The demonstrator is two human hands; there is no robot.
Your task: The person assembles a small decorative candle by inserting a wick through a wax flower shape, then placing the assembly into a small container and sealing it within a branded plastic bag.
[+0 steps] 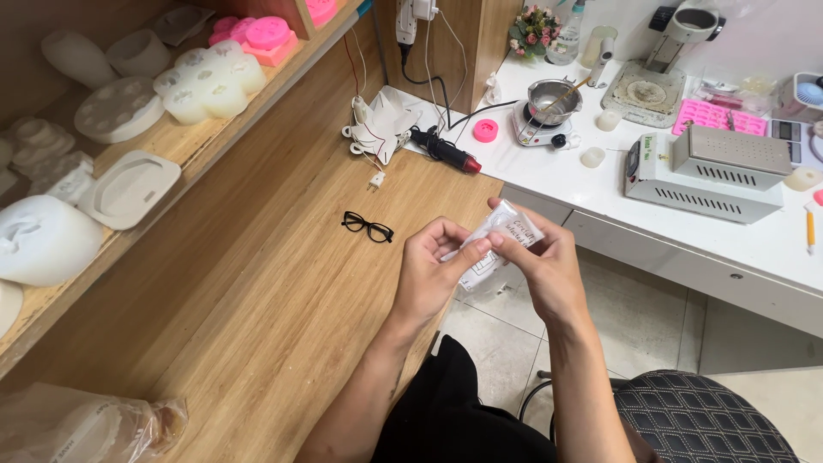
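Small clear plastic packet with a white label [501,240] sits between both hands, slanting up to the right; left fingers [459,257] and right fingers [514,244] pinch it equally close.

Bare forearms without sleeves, no rings or watch showing; black clothing over the lap

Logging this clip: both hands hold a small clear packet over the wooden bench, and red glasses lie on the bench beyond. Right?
Not quite: the head view shows the glasses are black. Both the left hand and right hand do hold the clear packet by the wooden bench.
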